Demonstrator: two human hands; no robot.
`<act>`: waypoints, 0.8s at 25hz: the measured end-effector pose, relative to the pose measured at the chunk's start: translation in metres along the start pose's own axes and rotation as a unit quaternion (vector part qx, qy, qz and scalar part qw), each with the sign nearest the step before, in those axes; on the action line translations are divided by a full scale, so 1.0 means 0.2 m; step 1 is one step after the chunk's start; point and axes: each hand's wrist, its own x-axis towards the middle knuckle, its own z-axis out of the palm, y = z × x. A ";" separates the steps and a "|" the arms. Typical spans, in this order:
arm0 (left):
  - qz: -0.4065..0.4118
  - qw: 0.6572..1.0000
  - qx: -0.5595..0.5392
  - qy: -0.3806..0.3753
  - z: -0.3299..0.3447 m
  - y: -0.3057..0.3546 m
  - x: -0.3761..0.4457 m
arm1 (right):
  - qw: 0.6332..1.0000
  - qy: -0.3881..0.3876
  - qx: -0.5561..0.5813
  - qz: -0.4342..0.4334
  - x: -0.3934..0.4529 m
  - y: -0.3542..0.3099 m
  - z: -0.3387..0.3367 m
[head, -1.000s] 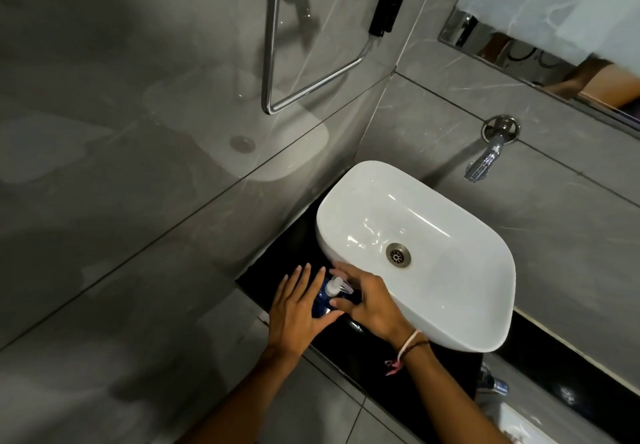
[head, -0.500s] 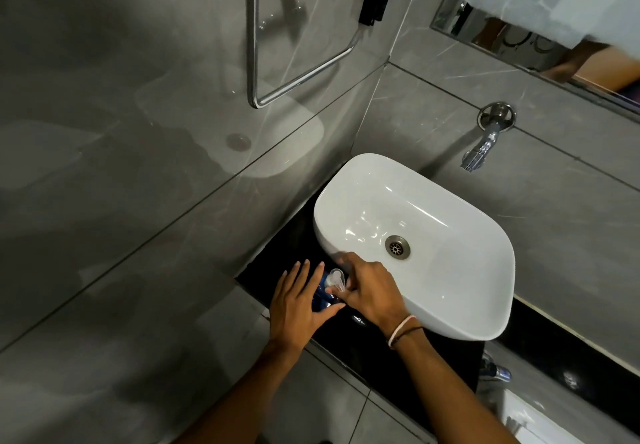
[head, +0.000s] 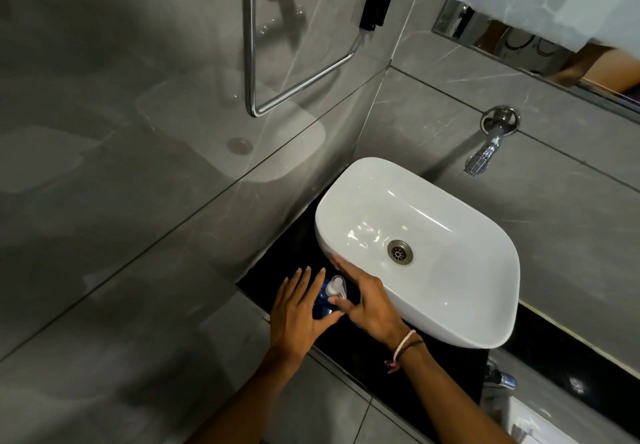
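Observation:
A blue soap bottle (head: pixel 320 301) with a white pump head (head: pixel 336 286) stands on the black counter (head: pixel 363 374), against the near left corner of the white basin (head: pixel 467 305). My left hand (head: pixel 298 312) lies flat beside the bottle on its left, fingers straight, thumb reaching under the nozzle. My right hand (head: pixel 372 308) is on the bottle's right. Its thumb touches the pump's neck and its fingers stretch along the basin's rim. Most of the bottle is hidden between my hands.
A chrome tap (head: pixel 485 152) juts from the grey tiled wall above the basin, whose drain (head: pixel 400 252) is dry. A chrome towel rail (head: pixel 298 80) hangs on the left wall. A mirror (head: pixel 554 28) is at top right, another tap (head: pixel 498 378) below the counter.
Half a second ago my right hand covered the pump head; now the head shows again beside the hand. My left hand has stayed flat by the bottle.

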 end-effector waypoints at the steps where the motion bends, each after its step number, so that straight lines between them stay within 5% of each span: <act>1: -0.003 1.000 -0.003 0.003 0.00 0.00 0.00 | 1.000 0.001 0.021 -0.006 -0.01 0.01 0.01; 20: 0.010 0.999 -0.024 0.026 0.07 -0.03 -0.01 | 0.996 0.058 0.074 -0.007 -0.06 0.02 0.09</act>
